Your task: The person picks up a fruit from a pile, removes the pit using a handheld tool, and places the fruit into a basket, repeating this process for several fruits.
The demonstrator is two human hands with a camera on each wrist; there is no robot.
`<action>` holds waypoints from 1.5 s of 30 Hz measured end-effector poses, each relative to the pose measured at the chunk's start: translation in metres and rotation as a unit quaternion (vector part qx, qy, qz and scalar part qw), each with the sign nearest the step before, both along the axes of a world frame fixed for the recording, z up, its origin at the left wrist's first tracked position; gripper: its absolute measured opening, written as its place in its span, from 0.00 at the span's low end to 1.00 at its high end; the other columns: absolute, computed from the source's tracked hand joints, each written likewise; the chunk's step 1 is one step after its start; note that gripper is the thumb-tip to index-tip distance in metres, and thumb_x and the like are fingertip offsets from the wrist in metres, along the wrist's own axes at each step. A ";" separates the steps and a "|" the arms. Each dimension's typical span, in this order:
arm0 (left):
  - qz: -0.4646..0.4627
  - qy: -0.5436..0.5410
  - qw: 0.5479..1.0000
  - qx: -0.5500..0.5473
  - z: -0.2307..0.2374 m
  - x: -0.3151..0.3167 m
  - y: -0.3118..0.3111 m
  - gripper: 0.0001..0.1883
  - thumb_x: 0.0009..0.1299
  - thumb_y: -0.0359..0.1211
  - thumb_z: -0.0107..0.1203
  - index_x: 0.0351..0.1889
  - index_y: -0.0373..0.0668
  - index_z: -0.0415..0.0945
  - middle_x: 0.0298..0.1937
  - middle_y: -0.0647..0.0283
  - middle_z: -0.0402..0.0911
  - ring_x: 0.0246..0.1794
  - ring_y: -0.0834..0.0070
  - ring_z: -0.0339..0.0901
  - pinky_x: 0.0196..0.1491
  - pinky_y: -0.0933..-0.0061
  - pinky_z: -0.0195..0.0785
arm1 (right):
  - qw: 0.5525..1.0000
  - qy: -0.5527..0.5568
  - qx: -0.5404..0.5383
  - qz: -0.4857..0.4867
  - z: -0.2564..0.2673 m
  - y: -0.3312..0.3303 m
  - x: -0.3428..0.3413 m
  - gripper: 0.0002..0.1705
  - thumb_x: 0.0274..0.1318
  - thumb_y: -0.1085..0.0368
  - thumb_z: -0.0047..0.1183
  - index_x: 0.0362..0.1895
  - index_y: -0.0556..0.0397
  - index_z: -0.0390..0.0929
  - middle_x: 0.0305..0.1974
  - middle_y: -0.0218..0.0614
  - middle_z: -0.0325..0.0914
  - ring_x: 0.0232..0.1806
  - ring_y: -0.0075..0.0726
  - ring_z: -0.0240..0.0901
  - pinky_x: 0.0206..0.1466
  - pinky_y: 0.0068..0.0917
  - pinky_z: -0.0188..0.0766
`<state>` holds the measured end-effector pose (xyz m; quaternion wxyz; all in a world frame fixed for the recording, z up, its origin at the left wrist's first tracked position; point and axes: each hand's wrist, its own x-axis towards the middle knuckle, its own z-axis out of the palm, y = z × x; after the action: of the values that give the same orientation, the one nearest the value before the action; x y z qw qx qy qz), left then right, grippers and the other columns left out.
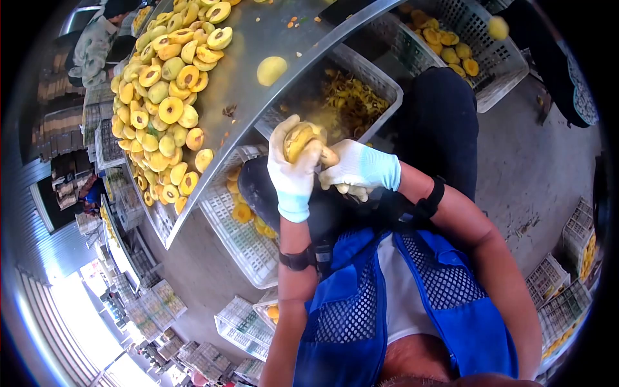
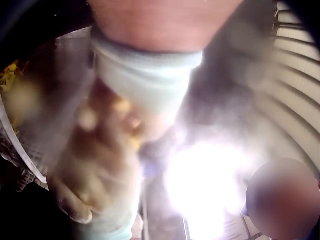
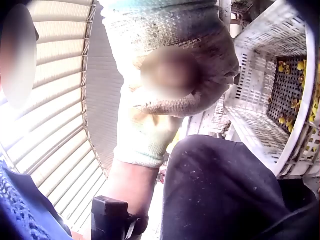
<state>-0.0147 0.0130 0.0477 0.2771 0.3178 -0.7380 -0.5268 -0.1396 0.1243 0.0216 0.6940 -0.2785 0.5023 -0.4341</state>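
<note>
In the head view my gloved left hand (image 1: 293,168) grips a yellow peach (image 1: 302,138), thumb across its near side. My gloved right hand (image 1: 361,169) is close beside it with curled fingers. A tan, rounded piece (image 1: 330,157) sticks out of the right hand toward the peach; I cannot tell what it is. In the left wrist view the left glove (image 2: 120,100) is blurred. The right wrist view shows the right glove's curled fingers (image 3: 175,107), with what they hold hidden. Below both hands sits a crate (image 1: 395,97) of yellow scraps (image 1: 354,93).
A metal table (image 1: 248,39) bears a heap of halved peaches (image 1: 171,109) and a single peach (image 1: 272,71). White crates (image 1: 248,251) with peaches stand by my knees, another (image 1: 509,71) at the upper right. Another person (image 1: 97,48) sits across the table.
</note>
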 end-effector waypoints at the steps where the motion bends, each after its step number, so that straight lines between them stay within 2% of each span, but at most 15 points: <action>1: -0.009 0.012 1.000 0.017 -0.003 0.004 -0.003 0.26 0.67 0.33 0.66 0.62 0.32 0.76 0.50 0.57 0.86 0.50 0.71 0.83 0.58 0.70 0.76 | 0.999 -0.051 0.010 0.013 0.004 0.003 -0.001 0.14 0.60 0.60 0.60 0.35 0.61 0.80 0.17 0.29 0.71 0.09 0.27 0.67 0.11 0.27 0.67; 3: -0.029 0.039 0.998 0.048 -0.011 0.009 -0.011 0.25 0.73 0.41 0.65 0.60 0.31 0.79 0.49 0.56 0.87 0.49 0.70 0.84 0.57 0.70 0.77 | 0.987 -0.151 0.028 0.038 0.009 0.007 -0.004 0.15 0.60 0.60 0.60 0.35 0.62 0.80 0.16 0.27 0.69 0.08 0.24 0.63 0.11 0.26 0.66; 4: -0.033 0.068 0.996 0.046 -0.014 0.008 -0.014 0.22 0.72 0.39 0.69 0.56 0.32 0.82 0.46 0.59 0.88 0.47 0.75 0.83 0.54 0.74 0.76 | 0.984 -0.175 0.013 0.033 0.008 0.009 -0.003 0.16 0.60 0.60 0.61 0.35 0.63 0.80 0.16 0.25 0.67 0.08 0.21 0.60 0.11 0.26 0.65; 11: -0.096 -0.008 0.990 0.099 0.001 0.000 -0.024 0.17 0.72 0.32 0.65 0.55 0.31 0.82 0.46 0.59 0.89 0.43 0.78 0.84 0.49 0.76 0.77 | 0.985 -0.165 0.051 0.021 0.011 0.008 -0.001 0.16 0.63 0.59 0.62 0.35 0.63 0.81 0.15 0.25 0.65 0.08 0.20 0.60 0.11 0.25 0.63; 16: -0.036 0.176 0.980 0.089 -0.031 -0.003 -0.009 0.19 0.69 0.30 0.65 0.56 0.30 0.81 0.46 0.55 0.88 0.44 0.74 0.84 0.48 0.76 0.79 | 0.973 -0.224 0.036 0.049 0.008 0.008 -0.004 0.16 0.63 0.60 0.62 0.36 0.64 0.82 0.15 0.25 0.66 0.08 0.20 0.60 0.10 0.24 0.62; 19: -0.083 0.062 0.986 0.133 -0.022 0.002 -0.022 0.19 0.69 0.29 0.64 0.56 0.30 0.81 0.47 0.55 0.88 0.45 0.73 0.85 0.48 0.74 0.80 | 0.979 -0.193 0.037 0.045 0.009 0.009 -0.003 0.16 0.64 0.60 0.63 0.36 0.64 0.82 0.15 0.25 0.66 0.08 0.20 0.59 0.10 0.24 0.63; 24: -0.136 0.153 0.950 0.238 -0.040 0.004 -0.031 0.22 0.74 0.40 0.63 0.60 0.36 0.79 0.50 0.51 0.88 0.46 0.68 0.86 0.48 0.73 0.81 | 0.967 -0.249 0.040 0.033 0.002 0.007 0.002 0.16 0.66 0.60 0.62 0.36 0.64 0.82 0.15 0.25 0.66 0.08 0.20 0.58 0.10 0.23 0.57; 28: -0.116 0.290 0.910 0.272 -0.064 -0.002 -0.017 0.26 0.79 0.49 0.58 0.70 0.49 0.73 0.59 0.39 0.79 0.50 0.47 0.83 0.52 0.54 0.81 | 0.959 -0.280 0.011 0.027 0.000 0.007 0.004 0.16 0.67 0.61 0.61 0.36 0.65 0.83 0.14 0.25 0.66 0.07 0.21 0.58 0.09 0.24 0.55; 32: -0.114 0.330 0.879 0.324 -0.056 -0.002 -0.007 0.28 0.79 0.54 0.56 0.71 0.51 0.73 0.60 0.42 0.79 0.52 0.47 0.82 0.52 0.55 0.81 | 0.954 -0.296 0.011 0.040 0.007 0.005 0.003 0.15 0.66 0.62 0.61 0.36 0.65 0.83 0.13 0.26 0.66 0.07 0.22 0.60 0.09 0.24 0.56; 35: -0.082 0.301 0.901 0.301 -0.047 0.000 -0.005 0.28 0.79 0.56 0.55 0.70 0.52 0.73 0.60 0.44 0.79 0.51 0.50 0.82 0.51 0.56 0.81 | 0.958 -0.281 -0.016 0.056 0.009 0.004 0.004 0.15 0.66 0.62 0.61 0.36 0.65 0.83 0.13 0.27 0.67 0.07 0.23 0.61 0.09 0.24 0.56; 38: -0.088 0.351 0.769 0.527 -0.037 0.006 -0.012 0.28 0.79 0.57 0.54 0.67 0.51 0.74 0.55 0.46 0.81 0.48 0.53 0.83 0.50 0.55 0.81 | 0.946 -0.297 -0.075 0.106 0.015 0.007 0.002 0.15 0.66 0.62 0.61 0.37 0.67 0.82 0.14 0.28 0.68 0.07 0.23 0.61 0.09 0.24 0.58; 42: 0.177 0.285 0.869 0.364 -0.028 0.017 -0.028 0.25 0.79 0.57 0.53 0.62 0.51 0.75 0.47 0.50 0.85 0.42 0.56 0.84 0.42 0.62 0.82 | 0.937 -0.341 -0.073 0.000 0.015 0.006 -0.004 0.14 0.68 0.63 0.59 0.40 0.67 0.81 0.13 0.26 0.64 0.08 0.21 0.59 0.11 0.24 0.62; 43: 0.147 0.255 0.913 0.284 -0.028 0.043 -0.050 0.24 0.78 0.55 0.56 0.60 0.50 0.76 0.49 0.49 0.85 0.44 0.57 0.85 0.42 0.66 0.83 | 0.942 -0.327 -0.072 -0.025 0.014 0.005 -0.005 0.15 0.69 0.62 0.58 0.40 0.66 0.80 0.13 0.25 0.64 0.08 0.20 0.59 0.11 0.23 0.62; 44: 0.168 0.217 0.954 0.121 -0.020 0.062 -0.062 0.25 0.77 0.53 0.58 0.60 0.45 0.78 0.52 0.50 0.85 0.48 0.59 0.85 0.47 0.64 0.84 | 0.944 -0.325 -0.048 -0.041 0.015 0.005 -0.007 0.15 0.69 0.61 0.59 0.41 0.65 0.80 0.14 0.25 0.65 0.08 0.20 0.60 0.12 0.23 0.63; 45: 0.218 0.129 0.966 -0.057 0.010 0.070 -0.062 0.22 0.77 0.41 0.60 0.60 0.32 0.79 0.52 0.53 0.85 0.49 0.65 0.83 0.57 0.62 0.80 | 0.946 -0.320 -0.025 -0.054 0.016 0.003 -0.009 0.16 0.69 0.60 0.60 0.42 0.64 0.80 0.15 0.26 0.67 0.09 0.19 0.60 0.12 0.23 0.63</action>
<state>0.0548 -0.0491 0.0580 0.4959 0.3843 -0.6374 -0.4474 -0.1488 0.1269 0.0374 0.7865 -0.1150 0.2567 -0.5497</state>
